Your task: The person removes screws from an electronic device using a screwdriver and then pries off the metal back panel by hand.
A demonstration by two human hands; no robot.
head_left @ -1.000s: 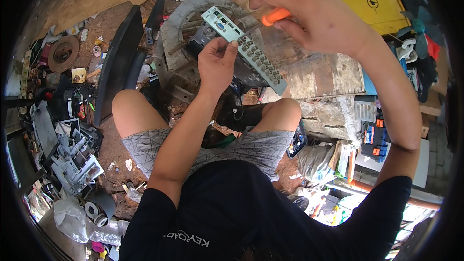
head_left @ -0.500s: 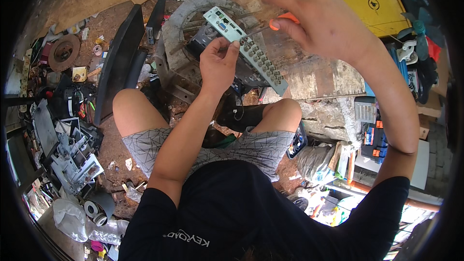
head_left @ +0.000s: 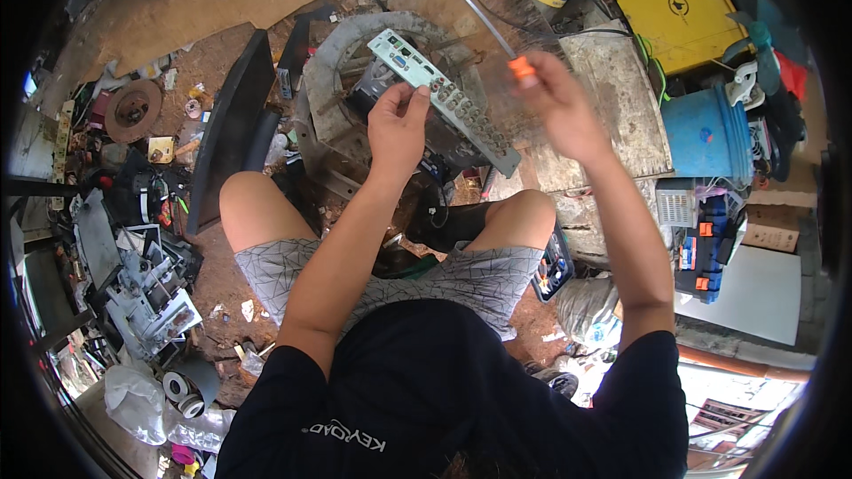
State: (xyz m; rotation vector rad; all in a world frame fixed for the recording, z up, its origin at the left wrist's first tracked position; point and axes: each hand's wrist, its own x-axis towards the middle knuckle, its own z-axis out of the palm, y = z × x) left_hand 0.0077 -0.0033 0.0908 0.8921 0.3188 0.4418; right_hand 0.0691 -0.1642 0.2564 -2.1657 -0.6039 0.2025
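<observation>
A pale metal connector panel (head_left: pixel 497 153) with rows of round sockets and several ports slants before me on a dark boxy device. My left hand (head_left: pixel 397 133) is closed at the panel's near edge, thumb on its face and fingers along the edge; the fingertips are partly hidden. To the right, my right hand (head_left: pixel 568 115) is wrapped round the orange handle of a screwdriver (head_left: pixel 522 66). The screwdriver's shaft points up and left, its tip raised away from the panel. Some motion blur covers the right hand.
Beneath the device is a round grey stand (head_left: pixel 324 62), beside a worn wooden board (head_left: pixel 612 80). A yellow case (head_left: pixel 670 22), a blue bucket (head_left: pixel 706 137) and a tool case (head_left: pixel 710 248) are on the right. A large black panel (head_left: pixel 232 124) leans at left, near metal scrap (head_left: pixel 146 293).
My right hand has moved down and drawn the screwdriver away from the panel, its tip now swung upward. My left hand stays at the panel's edge. The view has shifted slightly.
</observation>
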